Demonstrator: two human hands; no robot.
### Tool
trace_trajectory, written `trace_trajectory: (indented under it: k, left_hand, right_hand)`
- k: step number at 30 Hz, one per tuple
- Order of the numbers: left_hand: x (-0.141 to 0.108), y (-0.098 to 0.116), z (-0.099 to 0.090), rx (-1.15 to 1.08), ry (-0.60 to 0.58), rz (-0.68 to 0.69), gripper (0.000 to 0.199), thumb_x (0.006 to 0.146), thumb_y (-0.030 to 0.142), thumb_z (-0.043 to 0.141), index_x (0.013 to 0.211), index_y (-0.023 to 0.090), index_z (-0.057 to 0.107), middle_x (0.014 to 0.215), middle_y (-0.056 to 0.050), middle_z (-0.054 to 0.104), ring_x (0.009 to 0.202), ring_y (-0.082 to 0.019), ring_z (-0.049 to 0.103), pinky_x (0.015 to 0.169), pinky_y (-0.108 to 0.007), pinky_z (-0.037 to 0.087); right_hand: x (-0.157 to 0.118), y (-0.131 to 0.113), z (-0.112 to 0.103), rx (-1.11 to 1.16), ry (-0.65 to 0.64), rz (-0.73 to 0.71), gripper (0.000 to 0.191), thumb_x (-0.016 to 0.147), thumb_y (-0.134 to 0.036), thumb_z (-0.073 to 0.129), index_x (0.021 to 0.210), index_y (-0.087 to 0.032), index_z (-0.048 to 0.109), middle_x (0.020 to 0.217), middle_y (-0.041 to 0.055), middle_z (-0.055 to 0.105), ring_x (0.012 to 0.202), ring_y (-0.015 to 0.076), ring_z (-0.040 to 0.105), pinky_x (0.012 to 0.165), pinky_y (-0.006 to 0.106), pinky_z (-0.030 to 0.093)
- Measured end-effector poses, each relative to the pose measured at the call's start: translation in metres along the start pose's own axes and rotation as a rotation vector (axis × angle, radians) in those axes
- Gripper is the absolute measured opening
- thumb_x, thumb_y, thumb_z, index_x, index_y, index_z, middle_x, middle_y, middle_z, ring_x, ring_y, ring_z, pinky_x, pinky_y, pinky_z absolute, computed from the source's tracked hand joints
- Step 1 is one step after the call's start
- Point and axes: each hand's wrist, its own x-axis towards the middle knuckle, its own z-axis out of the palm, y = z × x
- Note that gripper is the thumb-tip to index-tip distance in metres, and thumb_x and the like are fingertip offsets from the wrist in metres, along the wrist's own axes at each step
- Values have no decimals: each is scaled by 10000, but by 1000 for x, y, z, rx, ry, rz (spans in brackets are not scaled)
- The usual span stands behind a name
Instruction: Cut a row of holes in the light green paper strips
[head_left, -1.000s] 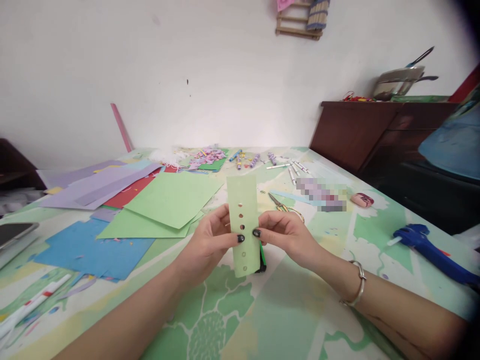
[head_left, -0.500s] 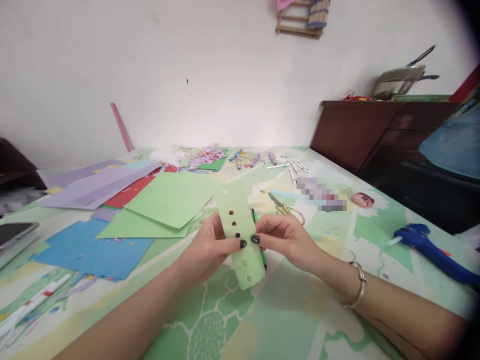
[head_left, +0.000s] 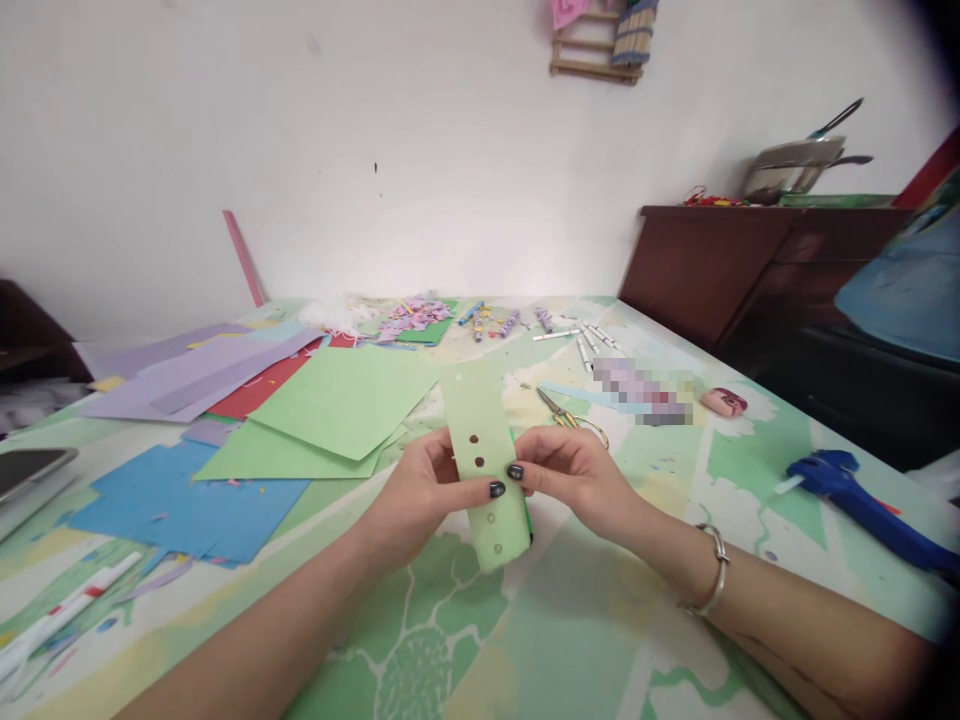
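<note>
Paper strip [head_left: 496, 445]: in the head view, this light green piece is leaning a little to the left, up between the two hands over the table [head_left: 570, 630].
Holes: two dark ones are showing above the thumbs, and two pale rings are showing lower down.
Left hand [head_left: 427, 490]: it is pinching the strip, with its thumb lying across the front and its other fingers going behind.
Right hand [head_left: 577, 470]: it is pinching the right edge, with its thumb tip pressing on the front.
Bracelet [head_left: 722, 565]: it is circling the right wrist.
Green and black thing [head_left: 530, 528]: it is peeking out from behind the strip; most of it is hiding, so I cannot tell what it is.
Scissors [head_left: 564, 415]: they are lying just past the right hand.
Green sheets [head_left: 349, 400]: they are lying past the left hand, near blue sheets [head_left: 195, 505] and purple sheets [head_left: 187, 390].
Phone [head_left: 30, 470]: it is sitting at the far left.
Glue gun [head_left: 862, 495]: this blue tool is lying well to the right.
White pens [head_left: 589, 340]: they are lying near the back.
</note>
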Motion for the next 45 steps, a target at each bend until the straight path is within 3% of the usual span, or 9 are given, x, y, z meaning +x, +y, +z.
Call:
trace_trajectory:
  k: [7, 18, 25, 31, 34, 37, 39, 42, 45]
  left_hand:
    - [3, 4, 0, 8, 107, 35, 196, 687, 229, 762, 861, 157, 709, 897, -65, 724, 849, -192, 657, 794, -307, 504]
    - [7, -1, -8, 126, 115, 26, 202, 665, 255, 778, 826, 152, 713, 866, -69, 729, 811, -215, 671, 778, -341, 522]
    - [6, 0, -8, 234, 158, 36, 180, 632, 216, 794, 783, 160, 713, 770, -39, 714, 721, -174, 652, 681, -276, 513]
    - [8, 4, -9, 289, 303, 103, 240, 604, 230, 808, 784, 176, 659, 855, -19, 687, 819, -150, 626, 784, -249, 475]
    - [9, 6, -11, 245, 373, 56, 236, 714, 327, 722, 879, 200, 609, 773, 12, 656, 686, -111, 608, 641, -209, 462]
    - [6, 10, -7, 182, 281, -58, 389, 804, 476, 588, 1089, 213, 562, 746, -21, 667, 610, -150, 623, 533, -232, 453]
    - [3, 12, -2, 162, 185, -91, 546, 767, 468, 635, 1242, 244, 484, 780, -33, 679, 628, -183, 643, 531, -260, 474]
    - [1, 13, 2, 175, 99, -79, 679, 678, 349, 745, 1285, 264, 454, 814, -26, 676, 611, -171, 626, 523, -261, 481]
    - [2, 10, 0, 227, 126, -26, 479, 673, 282, 751, 1111, 188, 582, 806, -29, 668, 623, -129, 595, 561, -231, 472]
  right_hand:
    - [2, -1, -1, -29, 53, -52, 196, 715, -327, 752, 745, -154, 664, 676, 8, 631, 589, 90, 539, 577, 233, 480]
    - [2, 0, -2, -85, 67, -109, 187, 749, -340, 715, 747, -159, 664, 655, 12, 626, 564, 92, 532, 546, 230, 488]
    - [2, 1, -4, -201, 82, -171, 156, 796, -305, 659, 785, -150, 661, 693, 31, 656, 595, 107, 580, 539, 232, 488]
    - [1, 3, -8, -453, 180, -367, 90, 821, -228, 622, 829, -178, 697, 751, 59, 696, 671, 163, 617, 627, 307, 499]
    - [1, 6, -15, -614, 230, -533, 124, 816, -157, 609, 837, -213, 718, 848, 75, 712, 776, 191, 627, 723, 352, 488]
    - [3, 12, -22, -966, 220, -829, 196, 835, -85, 561, 900, -206, 700, 895, 85, 713, 803, 190, 629, 715, 353, 497]
    - [4, 15, -25, -1145, 198, -947, 206, 839, -61, 546, 938, -188, 674, 900, 86, 709, 818, 184, 630, 713, 343, 511]
    - [7, 19, -30, -1200, 167, -898, 222, 854, -78, 523, 986, -207, 647, 979, 66, 697, 896, 167, 632, 782, 320, 520]
    - [13, 20, -43, -1275, 206, -744, 356, 867, -73, 441, 1159, -226, 575, 1191, 81, 617, 1043, 171, 596, 881, 327, 499]
